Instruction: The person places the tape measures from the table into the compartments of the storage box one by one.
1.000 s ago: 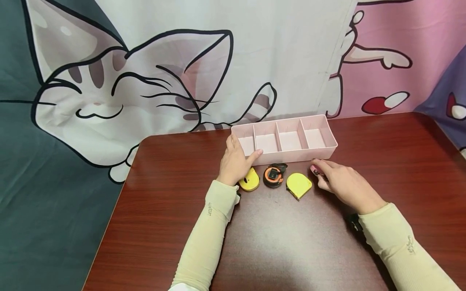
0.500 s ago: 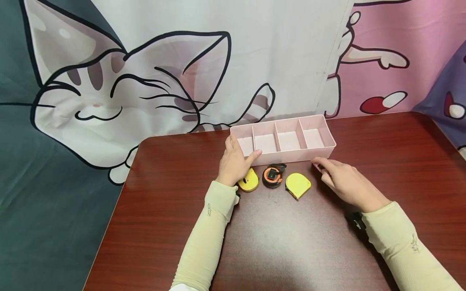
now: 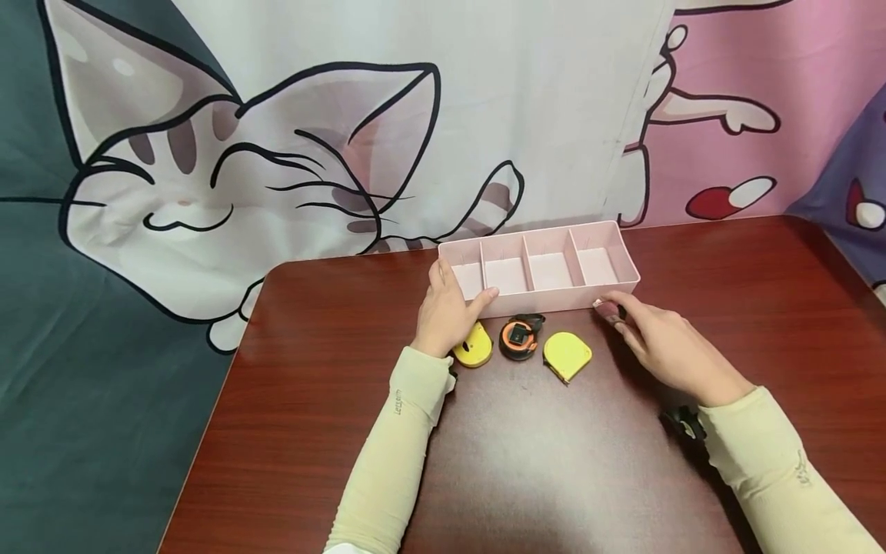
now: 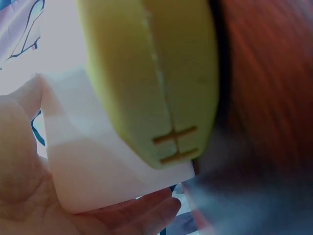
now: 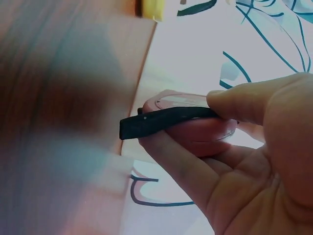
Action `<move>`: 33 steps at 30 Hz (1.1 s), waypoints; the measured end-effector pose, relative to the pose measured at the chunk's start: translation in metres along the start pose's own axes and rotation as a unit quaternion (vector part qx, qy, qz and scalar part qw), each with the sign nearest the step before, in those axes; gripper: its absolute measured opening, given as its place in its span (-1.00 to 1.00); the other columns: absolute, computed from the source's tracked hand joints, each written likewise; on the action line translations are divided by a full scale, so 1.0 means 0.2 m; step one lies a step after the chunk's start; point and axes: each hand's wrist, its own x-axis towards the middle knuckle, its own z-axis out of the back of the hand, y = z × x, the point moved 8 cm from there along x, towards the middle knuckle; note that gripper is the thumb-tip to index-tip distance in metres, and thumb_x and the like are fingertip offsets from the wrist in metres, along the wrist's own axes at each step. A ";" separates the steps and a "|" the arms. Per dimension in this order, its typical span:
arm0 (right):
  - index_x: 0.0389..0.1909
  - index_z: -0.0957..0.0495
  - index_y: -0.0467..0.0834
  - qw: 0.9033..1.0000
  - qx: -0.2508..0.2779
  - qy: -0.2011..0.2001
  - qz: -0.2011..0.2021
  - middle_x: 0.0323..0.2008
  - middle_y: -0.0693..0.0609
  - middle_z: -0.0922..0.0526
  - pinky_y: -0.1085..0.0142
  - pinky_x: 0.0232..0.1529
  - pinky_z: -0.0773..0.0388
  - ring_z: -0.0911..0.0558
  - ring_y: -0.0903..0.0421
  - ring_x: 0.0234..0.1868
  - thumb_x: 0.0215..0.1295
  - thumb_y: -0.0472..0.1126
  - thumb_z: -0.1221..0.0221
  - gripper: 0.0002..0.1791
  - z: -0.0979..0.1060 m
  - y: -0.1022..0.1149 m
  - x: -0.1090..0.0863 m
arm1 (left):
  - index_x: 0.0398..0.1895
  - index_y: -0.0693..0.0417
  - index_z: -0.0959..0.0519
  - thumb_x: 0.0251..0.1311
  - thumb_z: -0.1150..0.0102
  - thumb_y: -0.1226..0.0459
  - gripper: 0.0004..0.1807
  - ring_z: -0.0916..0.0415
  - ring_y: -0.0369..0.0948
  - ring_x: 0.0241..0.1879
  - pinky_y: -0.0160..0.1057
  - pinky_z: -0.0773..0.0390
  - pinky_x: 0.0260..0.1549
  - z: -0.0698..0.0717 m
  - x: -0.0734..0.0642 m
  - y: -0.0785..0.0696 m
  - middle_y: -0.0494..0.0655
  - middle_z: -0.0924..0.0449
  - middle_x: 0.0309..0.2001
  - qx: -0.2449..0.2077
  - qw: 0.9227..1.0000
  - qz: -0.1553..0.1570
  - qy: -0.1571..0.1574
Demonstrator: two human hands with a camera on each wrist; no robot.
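My left hand (image 3: 443, 315) grips the left end of a pink box (image 3: 547, 300) with four sections in a row, thumb against the front wall and fingers round the end. Between thumb and fingers my right hand (image 3: 667, 346) pinches a pink tape measure (image 5: 200, 139) with a black strap (image 5: 161, 121), close to the box's front right corner. Partly covered by the left wrist lies a yellow tape measure (image 3: 475, 346), large in the left wrist view. Right of it sit a black-and-orange tape measure (image 3: 517, 338) and a yellow-green tape measure (image 3: 567, 355).
Everything stands on a dark red-brown wooden table (image 3: 311, 385). Behind the table's far edge hangs a curtain (image 3: 554, 100) printed with cartoon cats, and the box sits right by that edge.
My right hand has lifted the pink tape measure a little and brought it nearer the box's right corner, turning it. The left hand and the other tape measures stay put.
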 end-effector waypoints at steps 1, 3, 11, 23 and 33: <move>0.26 -0.42 -0.15 1.000 -0.001 -0.001 0.001 -0.13 -0.26 -0.69 -0.21 -0.22 -0.57 -0.70 -0.16 -0.28 0.28 -0.44 -0.25 -0.47 0.01 0.00 0.00 | 0.58 0.36 0.25 0.29 -0.02 -0.34 0.22 -0.31 0.22 0.34 0.13 -0.46 0.15 0.00 0.00 0.00 0.25 0.19 0.57 0.001 1.000 0.000 -0.001; 0.27 -0.42 -0.15 1.000 -0.001 -0.001 0.007 -0.11 -0.26 -0.69 -0.20 -0.22 -0.57 -0.70 -0.16 -0.26 0.28 -0.44 -0.25 -0.46 0.01 0.01 0.00 | 0.58 0.36 0.25 0.29 -0.02 -0.34 0.22 -0.31 0.22 0.34 0.13 -0.47 0.14 0.00 0.00 0.00 0.26 0.19 0.57 0.002 1.000 0.001 0.000; 0.29 -0.42 -0.20 0.999 0.006 -0.017 0.035 -0.07 -0.17 -0.67 -0.11 -0.14 -0.55 -0.67 -0.08 -0.21 0.26 -0.47 -0.25 -0.44 0.06 0.04 0.01 | 0.58 0.38 0.24 0.28 -0.03 -0.35 0.23 -0.32 0.24 0.32 0.13 -0.46 0.14 0.00 0.00 0.00 0.27 0.18 0.57 0.001 1.000 0.002 -0.003; 0.28 -0.41 -0.26 0.999 0.005 -0.042 0.031 -0.11 -0.15 -0.62 0.04 -0.12 -0.44 -0.59 -0.02 -0.17 0.22 -0.51 -0.27 -0.42 0.10 0.03 0.01 | 0.58 0.37 0.25 0.27 -0.03 -0.36 0.24 -0.38 0.23 0.28 0.13 -0.51 0.07 0.00 0.00 0.00 0.26 0.15 0.56 0.004 1.000 -0.002 -0.005; 0.29 -0.45 -0.20 0.997 0.010 -0.079 0.006 -0.09 -0.20 -0.50 0.22 -0.19 -0.31 -0.45 -0.01 -0.19 0.22 -0.54 -0.26 -0.40 0.14 0.03 0.03 | 0.58 0.36 0.25 0.27 -0.04 -0.35 0.24 -0.33 0.23 0.32 0.14 -0.48 0.12 0.01 0.00 0.00 0.25 0.17 0.57 -0.001 1.000 0.001 -0.006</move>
